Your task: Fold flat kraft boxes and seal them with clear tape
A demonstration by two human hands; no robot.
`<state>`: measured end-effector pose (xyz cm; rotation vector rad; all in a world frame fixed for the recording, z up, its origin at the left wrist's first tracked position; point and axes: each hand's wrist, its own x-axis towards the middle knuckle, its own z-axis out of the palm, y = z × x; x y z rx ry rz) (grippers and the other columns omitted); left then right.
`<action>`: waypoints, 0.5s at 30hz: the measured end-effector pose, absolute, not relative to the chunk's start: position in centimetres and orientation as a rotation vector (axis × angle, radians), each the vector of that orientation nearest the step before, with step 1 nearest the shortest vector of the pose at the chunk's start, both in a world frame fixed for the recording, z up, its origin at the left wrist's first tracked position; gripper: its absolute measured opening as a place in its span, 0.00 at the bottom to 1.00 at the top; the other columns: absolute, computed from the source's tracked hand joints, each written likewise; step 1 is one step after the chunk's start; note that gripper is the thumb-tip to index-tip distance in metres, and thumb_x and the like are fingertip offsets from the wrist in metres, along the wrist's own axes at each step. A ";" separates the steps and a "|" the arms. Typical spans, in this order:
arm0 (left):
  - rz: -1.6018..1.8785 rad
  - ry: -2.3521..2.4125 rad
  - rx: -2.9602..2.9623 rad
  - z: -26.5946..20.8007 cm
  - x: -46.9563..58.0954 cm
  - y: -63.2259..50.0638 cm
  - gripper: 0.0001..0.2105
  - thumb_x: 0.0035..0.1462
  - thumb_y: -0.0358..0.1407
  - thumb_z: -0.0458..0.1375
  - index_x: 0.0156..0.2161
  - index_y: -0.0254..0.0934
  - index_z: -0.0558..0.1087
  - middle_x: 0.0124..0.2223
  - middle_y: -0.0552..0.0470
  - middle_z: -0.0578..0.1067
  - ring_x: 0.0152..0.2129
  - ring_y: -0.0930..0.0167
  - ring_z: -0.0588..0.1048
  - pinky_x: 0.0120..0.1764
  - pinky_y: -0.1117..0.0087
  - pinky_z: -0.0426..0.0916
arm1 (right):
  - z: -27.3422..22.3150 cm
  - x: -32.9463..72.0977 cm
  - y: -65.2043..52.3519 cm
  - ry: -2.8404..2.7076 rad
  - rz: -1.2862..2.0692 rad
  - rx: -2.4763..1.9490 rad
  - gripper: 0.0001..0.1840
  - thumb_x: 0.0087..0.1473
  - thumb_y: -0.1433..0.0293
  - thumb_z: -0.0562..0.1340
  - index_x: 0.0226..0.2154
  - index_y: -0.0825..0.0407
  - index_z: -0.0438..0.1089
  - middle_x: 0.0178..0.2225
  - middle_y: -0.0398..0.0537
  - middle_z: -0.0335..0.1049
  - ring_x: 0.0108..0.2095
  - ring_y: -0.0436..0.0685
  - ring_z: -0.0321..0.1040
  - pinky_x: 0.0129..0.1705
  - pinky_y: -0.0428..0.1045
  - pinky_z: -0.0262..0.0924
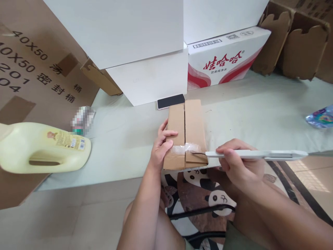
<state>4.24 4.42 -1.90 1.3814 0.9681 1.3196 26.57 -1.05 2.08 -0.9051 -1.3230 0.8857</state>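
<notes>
A small brown cardboard box (194, 125) lies at the near edge of the table, its two top flaps meeting along a dark seam. Clear tape (179, 149) crosses that seam near the close end. My left hand (161, 146) grips the box's left side, thumb and fingers on the flap. In my right hand (239, 163) is a white utility knife (275, 155), fingers wrapped round its handle. Its thin dark blade points left and meets the right flap beside the tape. Whether the tip has gone into the cardboard, I cannot tell.
Behind the box lies a phone (170, 101), with white cartons (156, 76) and a red-and-white carton (223, 60) beyond. A pale yellow jug (47, 147) rests at the left by a large brown carton (39, 66). A plastic bottle (321, 117) lies at the right.
</notes>
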 end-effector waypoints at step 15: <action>1.358 0.980 1.324 -2.6 3.6 4.6 0.11 0.53 0.44 0.61 0.40 0.44 0.78 0.69 0.52 0.62 0.68 0.55 0.56 0.66 0.52 0.53 | 0.7 26.8 0.0 -1.096 0.996 -0.850 0.14 0.61 0.57 0.62 0.30 0.46 0.76 0.12 0.38 0.57 0.12 0.48 0.51 0.12 0.47 0.41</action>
